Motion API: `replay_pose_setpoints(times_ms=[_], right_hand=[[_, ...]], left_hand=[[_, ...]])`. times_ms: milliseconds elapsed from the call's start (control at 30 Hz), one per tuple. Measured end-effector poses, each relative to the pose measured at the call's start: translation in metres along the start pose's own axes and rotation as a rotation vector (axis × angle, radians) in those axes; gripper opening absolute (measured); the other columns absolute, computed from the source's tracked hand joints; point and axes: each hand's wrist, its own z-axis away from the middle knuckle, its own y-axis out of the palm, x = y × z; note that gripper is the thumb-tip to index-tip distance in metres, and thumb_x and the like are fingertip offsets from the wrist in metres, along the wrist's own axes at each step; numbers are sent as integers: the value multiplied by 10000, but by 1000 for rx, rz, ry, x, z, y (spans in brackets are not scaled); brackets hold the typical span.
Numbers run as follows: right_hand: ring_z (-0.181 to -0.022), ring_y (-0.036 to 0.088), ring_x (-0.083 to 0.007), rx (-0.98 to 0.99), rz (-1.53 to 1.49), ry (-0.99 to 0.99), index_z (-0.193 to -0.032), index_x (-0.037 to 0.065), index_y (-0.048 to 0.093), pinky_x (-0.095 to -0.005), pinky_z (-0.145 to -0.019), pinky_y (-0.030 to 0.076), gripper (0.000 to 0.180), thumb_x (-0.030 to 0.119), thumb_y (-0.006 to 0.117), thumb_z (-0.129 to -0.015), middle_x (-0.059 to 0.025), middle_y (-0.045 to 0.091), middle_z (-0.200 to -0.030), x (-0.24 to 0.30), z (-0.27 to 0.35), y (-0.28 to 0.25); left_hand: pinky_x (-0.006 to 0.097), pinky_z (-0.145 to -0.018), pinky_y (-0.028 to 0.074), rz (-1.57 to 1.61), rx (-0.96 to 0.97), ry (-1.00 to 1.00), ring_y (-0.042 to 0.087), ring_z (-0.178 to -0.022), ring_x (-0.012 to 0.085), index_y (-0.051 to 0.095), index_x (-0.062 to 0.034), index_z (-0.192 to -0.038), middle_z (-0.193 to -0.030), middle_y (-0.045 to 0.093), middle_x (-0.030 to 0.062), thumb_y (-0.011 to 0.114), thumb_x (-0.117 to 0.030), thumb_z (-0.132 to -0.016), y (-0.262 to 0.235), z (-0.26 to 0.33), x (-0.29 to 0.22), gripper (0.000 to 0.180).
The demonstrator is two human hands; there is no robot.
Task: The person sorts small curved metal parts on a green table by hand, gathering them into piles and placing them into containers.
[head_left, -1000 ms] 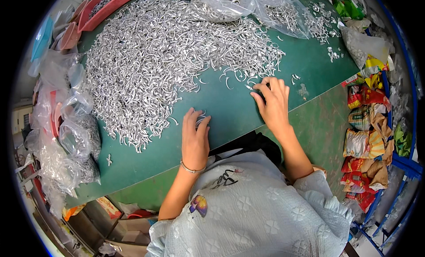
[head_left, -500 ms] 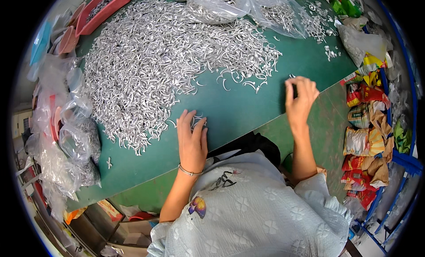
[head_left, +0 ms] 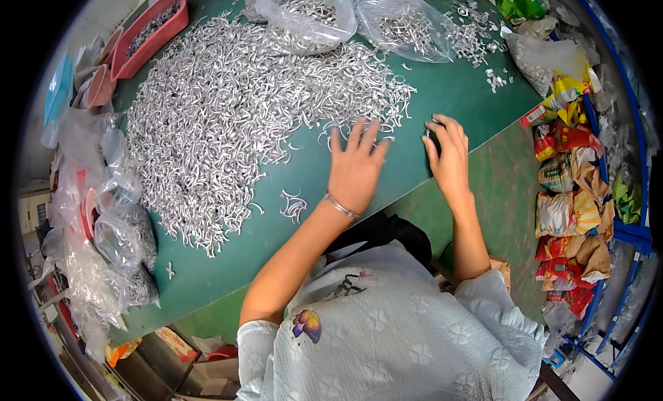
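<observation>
A wide heap of small curved silver metal pieces (head_left: 207, 125) covers much of the green table (head_left: 387, 187). My left hand (head_left: 357, 163) is open, fingers spread, at the heap's near right edge, where a few loose pieces lie under and beside its fingertips. To the right, close to the table's edge, my right hand (head_left: 449, 156) is curled, its thumb near the fingers. Something small and dark shows between them, too little to name. Left of my left forearm lies a small separate cluster of curved pieces (head_left: 293, 206).
Clear plastic bags of metal pieces (head_left: 404, 32) lie at the back, beside scattered bits (head_left: 476, 42). A pink basket (head_left: 148, 35) stands far left. Filled plastic bags (head_left: 128, 242) line the left edge. Colourful packets (head_left: 570, 214) are stacked beyond the table on the right.
My left hand has left the small cluster, now uncovered, and moved right and away to the heap's edge, its fingers spreading. My right hand has shifted slightly left. The view has shifted a little.
</observation>
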Motion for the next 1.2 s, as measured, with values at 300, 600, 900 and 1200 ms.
replay_pose_setpoints(times_ms=[300, 600, 900, 1200], right_hand=[[-1264, 441, -382, 70, -73, -37, -1209, 2, 586, -469, -1005, 387, 417, 168, 699, -844, -195, 512, -1327, 15, -56, 22], [-1375, 320, -435, 257, -285, -206, -1301, 3, 519, -487, -1110, 316, 523, 138, 709, -832, -213, 376, -1457, 89, -6, 31], [-1375, 281, -448, 202, -151, -186, -1399, 57, 428, -565, -1089, 270, 824, 241, 829, -703, -236, 363, -1435, 46, -38, 20], [-1419, 213, -468, 262, -95, -398, -1408, -30, 379, -694, -1089, 177, 783, 402, 699, -838, -269, 314, -1476, 39, -77, 76]], left_hand=[[625, -1062, 295, -175, -127, -90, 511, -1165, 271, 691, -120, -983, -1184, 580, 53, 593, -51, -798, -11, -12, 42, 221], [588, -1073, 294, -234, -153, -231, 441, -1277, 341, 699, -83, -967, -1358, 519, 106, 599, -19, -791, -38, -1, 80, 212], [508, -1063, 340, 38, -20, -112, 418, -1298, 386, 635, -87, -1157, -1407, 469, 148, 684, -43, -782, -49, 14, 33, 381], [650, -1037, 286, -232, 26, 55, 353, -1355, 367, 543, -220, -1325, -1470, 408, 87, 675, -416, -835, -18, -33, 84, 544]])
